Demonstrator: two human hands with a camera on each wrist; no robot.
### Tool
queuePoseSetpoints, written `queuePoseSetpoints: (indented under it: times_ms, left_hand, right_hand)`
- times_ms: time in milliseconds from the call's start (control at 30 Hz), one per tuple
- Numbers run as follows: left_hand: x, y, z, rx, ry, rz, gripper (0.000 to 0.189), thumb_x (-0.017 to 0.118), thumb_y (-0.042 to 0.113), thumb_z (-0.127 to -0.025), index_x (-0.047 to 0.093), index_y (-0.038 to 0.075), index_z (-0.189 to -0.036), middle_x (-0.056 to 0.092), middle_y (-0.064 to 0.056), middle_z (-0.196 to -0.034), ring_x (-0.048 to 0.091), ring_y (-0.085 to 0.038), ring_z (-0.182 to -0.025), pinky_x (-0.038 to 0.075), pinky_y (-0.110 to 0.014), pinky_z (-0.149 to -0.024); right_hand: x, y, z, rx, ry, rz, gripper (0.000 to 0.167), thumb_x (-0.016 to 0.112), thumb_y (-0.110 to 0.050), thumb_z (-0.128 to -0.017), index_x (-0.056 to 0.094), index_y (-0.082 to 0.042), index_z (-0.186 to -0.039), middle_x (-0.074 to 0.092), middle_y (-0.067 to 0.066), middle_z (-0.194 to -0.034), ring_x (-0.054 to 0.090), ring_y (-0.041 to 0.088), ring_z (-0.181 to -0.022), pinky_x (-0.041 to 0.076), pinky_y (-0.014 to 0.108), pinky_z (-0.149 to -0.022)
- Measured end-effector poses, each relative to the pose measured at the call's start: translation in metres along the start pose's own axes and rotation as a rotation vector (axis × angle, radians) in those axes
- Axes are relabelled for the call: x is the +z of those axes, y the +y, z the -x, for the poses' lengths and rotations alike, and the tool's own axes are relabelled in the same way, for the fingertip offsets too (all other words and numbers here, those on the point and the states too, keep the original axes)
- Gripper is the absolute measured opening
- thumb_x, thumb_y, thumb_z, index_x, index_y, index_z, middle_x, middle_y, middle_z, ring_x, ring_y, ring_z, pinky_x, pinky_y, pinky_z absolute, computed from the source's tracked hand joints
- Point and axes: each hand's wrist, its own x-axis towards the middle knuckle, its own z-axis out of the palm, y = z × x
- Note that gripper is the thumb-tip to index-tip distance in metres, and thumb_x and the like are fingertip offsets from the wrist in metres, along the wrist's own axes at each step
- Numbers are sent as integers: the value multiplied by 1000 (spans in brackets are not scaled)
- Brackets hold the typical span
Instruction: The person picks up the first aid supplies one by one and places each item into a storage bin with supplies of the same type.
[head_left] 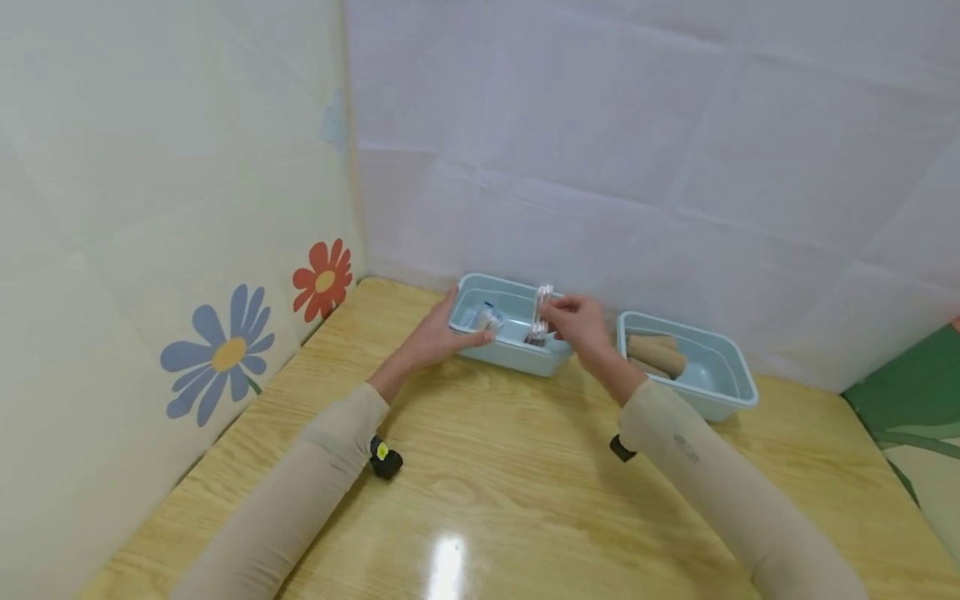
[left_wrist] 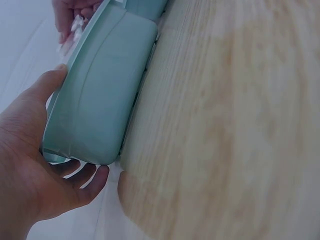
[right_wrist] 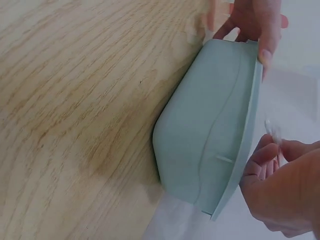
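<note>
A light blue plastic bin (head_left: 506,357) stands on the table near the back wall. My left hand (head_left: 441,335) grips its left end, thumb over the front rim and fingers round the end wall, as the left wrist view also shows. Over the bin's right part, my right hand (head_left: 579,325) pinches a small clear plastic-wrapped packet (head_left: 543,302) with pale contents; their kind cannot be made out. Beneath it, near the front wall, is a similar shiny item, perhaps the packet's lower part. Another clear packet (head_left: 489,318) with a blue edge lies in the bin's left half.
To the right stands a second light blue bin (head_left: 716,406), holding brown cardboard-like rolls (head_left: 657,354) at its left side. A white sheet (head_left: 600,125) hangs close behind both bins. The wooden table (head_left: 480,483) extends in front, with a flower-printed wall on the left.
</note>
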Motion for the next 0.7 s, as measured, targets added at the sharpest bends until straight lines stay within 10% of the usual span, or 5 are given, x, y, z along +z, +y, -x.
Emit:
queuePoseSetpoints:
  times_ms: [367, 700]
  left_hand:
    - [26, -12, -19, 48, -55, -13, 100, 83, 29, -88, 18, 6, -160, 43, -24, -148, 46, -43, -130, 38, -59, -106]
    - [26, -8, -17, 23, -47, -26, 96, 86, 25, -85, 26, 3, -157, 47, -25, -142, 47, -45, -127, 40, -57, -104]
  right_hand:
    - [-18, 9, 6, 51, 13, -36, 37, 67, -11, -100, 62, 11, -129, 66, 28, -120, 66, 42, -105, 50, 51, -97]
    - [-40, -2, 25, 4, -72, 81, 39, 64, -17, -102, 61, 8, -132, 71, 21, -111, 68, 40, -101, 56, 44, -86]
